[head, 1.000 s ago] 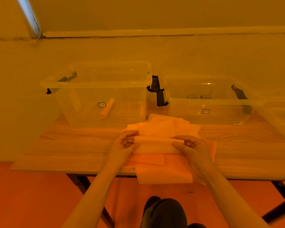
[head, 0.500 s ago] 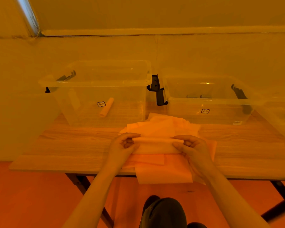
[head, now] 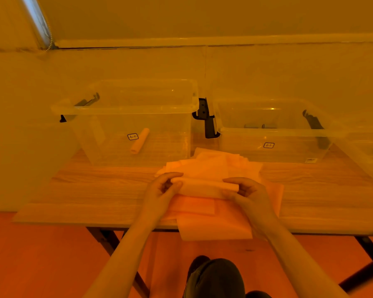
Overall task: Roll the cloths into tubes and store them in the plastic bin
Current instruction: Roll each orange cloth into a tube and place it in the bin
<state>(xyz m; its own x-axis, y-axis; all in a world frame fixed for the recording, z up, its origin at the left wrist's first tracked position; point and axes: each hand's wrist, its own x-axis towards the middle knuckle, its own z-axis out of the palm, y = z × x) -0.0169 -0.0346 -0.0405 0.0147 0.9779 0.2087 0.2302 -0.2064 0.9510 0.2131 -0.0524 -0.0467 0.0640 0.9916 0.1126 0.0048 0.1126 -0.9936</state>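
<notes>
A pale orange cloth (head: pixel 205 187), partly rolled into a tube, lies across a pile of flat cloths (head: pixel 213 164) in the middle of the wooden table. My left hand (head: pixel 162 190) pinches the roll's left end. My right hand (head: pixel 249 191) pinches its right end. The unrolled part of the cloth hangs over the table's near edge. A clear plastic bin (head: pixel 127 108) stands behind on the left, with one rolled cloth tube (head: pixel 140 140) on its floor.
A second clear bin (head: pixel 274 131) stands at the back right with dark items inside, and a third bin's edge (head: pixel 366 151) shows at far right. The wall runs close behind the bins. The wooden table (head: pixel 84 190) has black legs.
The roll has turned slightly further away from me and grown a little thicker under both hands. The view has shifted slightly; the bins have not moved.
</notes>
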